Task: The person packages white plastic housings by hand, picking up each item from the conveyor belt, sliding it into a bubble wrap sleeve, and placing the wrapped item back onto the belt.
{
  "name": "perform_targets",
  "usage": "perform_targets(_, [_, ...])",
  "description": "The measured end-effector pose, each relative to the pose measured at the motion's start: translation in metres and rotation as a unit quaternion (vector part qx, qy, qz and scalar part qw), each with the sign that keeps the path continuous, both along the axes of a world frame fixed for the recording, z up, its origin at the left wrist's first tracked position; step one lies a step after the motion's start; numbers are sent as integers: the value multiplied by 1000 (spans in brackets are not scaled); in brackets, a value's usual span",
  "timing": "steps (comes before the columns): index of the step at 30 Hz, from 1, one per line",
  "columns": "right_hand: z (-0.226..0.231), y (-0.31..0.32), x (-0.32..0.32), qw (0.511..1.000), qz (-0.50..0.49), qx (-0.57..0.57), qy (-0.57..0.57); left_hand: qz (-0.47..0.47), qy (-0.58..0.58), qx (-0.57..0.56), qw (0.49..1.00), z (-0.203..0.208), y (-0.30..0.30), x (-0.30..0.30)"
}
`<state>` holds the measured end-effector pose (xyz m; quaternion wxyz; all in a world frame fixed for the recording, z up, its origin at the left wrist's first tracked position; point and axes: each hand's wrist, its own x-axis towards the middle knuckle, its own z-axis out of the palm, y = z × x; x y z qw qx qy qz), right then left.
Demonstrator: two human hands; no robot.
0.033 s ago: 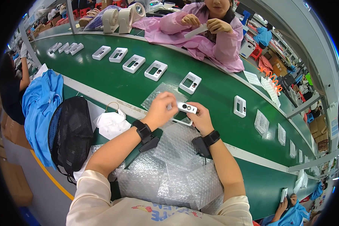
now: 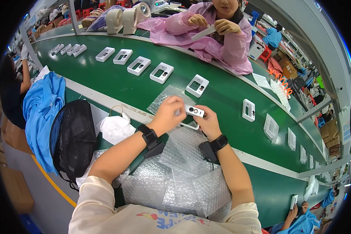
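White frame (image 2: 194, 110) (dark-dotted), in right hand (image 2: 209, 123)

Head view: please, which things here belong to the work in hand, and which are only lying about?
Belonging, judging by position:
white rectangular plastic frame with dark round spots, held by the right hand
similar white frames spaced out beyond
probably the clear plastic bubble-wrap sheets

Apparently only lying about:
blue cloth garment
black mesh bag
cream upright fans
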<state>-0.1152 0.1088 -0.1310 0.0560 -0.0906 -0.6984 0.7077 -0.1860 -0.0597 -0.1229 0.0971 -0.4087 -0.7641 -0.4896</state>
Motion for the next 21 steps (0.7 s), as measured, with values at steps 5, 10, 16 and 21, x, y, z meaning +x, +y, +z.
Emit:
perform_targets(5, [-7, -1, -3, 998, -24, -40, 39, -26, 69, -27, 997, 9, 4, 13])
perform_targets(10, [-4, -4, -3, 990, -2, -98, 105, -105, 38, -1, 994, 9, 1, 11])
perform_targets(16, [-11, -3, -6, 991, 43, -89, 93, -199, 93, -36, 975, 12, -1, 10])
perform_targets(21, [-18, -4, -9, 996, 40, -35, 72, -198, 107, -58, 973, 14, -3, 8])
